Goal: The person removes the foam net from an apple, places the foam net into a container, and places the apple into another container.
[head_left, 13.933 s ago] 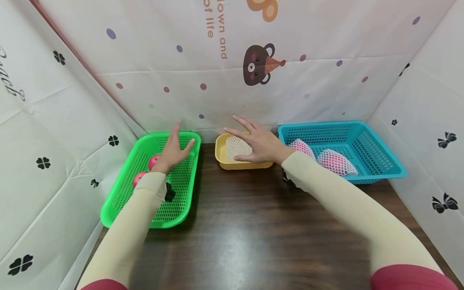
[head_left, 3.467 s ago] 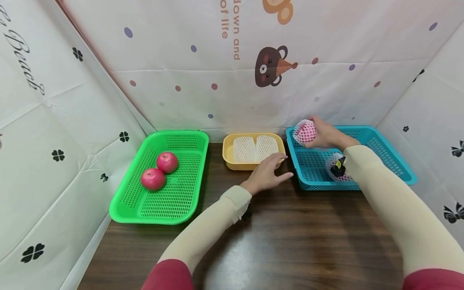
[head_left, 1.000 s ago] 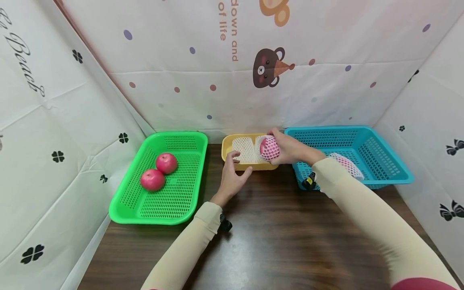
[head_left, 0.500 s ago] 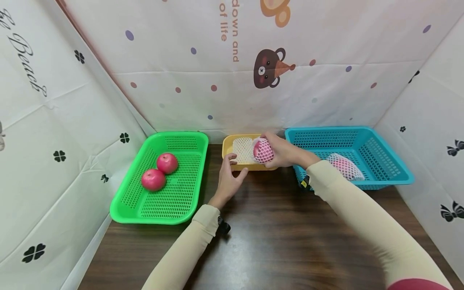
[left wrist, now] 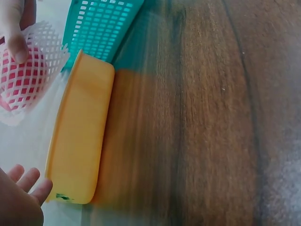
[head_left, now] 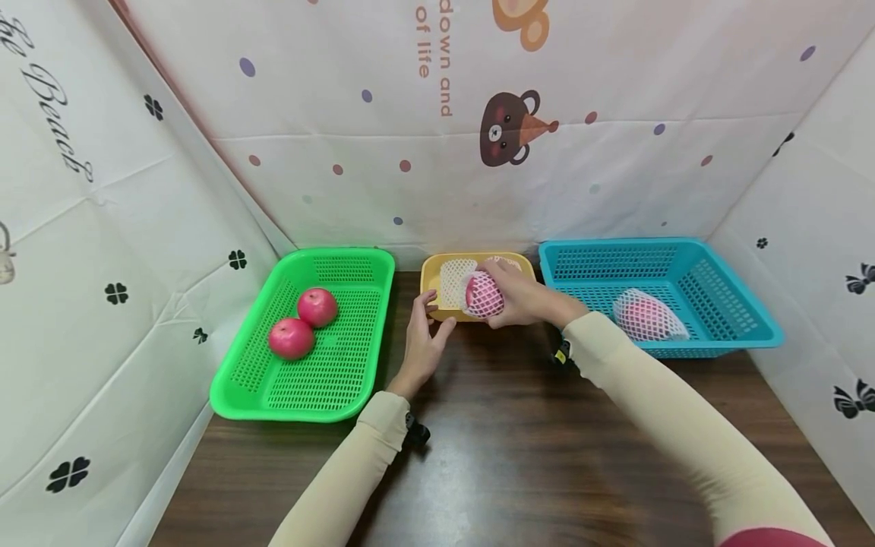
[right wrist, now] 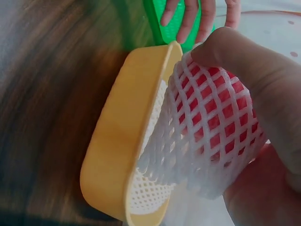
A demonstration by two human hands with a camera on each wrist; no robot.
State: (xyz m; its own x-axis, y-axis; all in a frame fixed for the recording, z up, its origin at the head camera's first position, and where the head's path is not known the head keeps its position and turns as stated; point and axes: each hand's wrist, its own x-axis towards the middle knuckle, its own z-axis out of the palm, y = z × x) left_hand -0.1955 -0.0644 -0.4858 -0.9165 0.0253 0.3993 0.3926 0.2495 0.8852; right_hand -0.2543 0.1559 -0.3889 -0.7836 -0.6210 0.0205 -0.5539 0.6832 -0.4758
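My right hand grips a red apple in a white foam net sleeve, held above the front edge of the yellow basket. In the right wrist view the thumb lies over the sleeve's upper end, and its loose end hangs by the basket rim. White foam nets lie flat inside that basket, partly hidden behind the apple and the hand. My left hand is at the basket's front left corner, fingers loosely bent, thumb apart, holding nothing. The left wrist view shows its fingertips right at the basket's end.
On the left is a green basket with two bare red apples. A blue basket on the right holds another netted apple. Brown wooden table extends in front; a printed cloth rises behind.
My right hand has carried the netted apple from the blue basket leftward over the yellow basket and closer to me. My left hand has moved left from the yellow basket's right end to its left corner.
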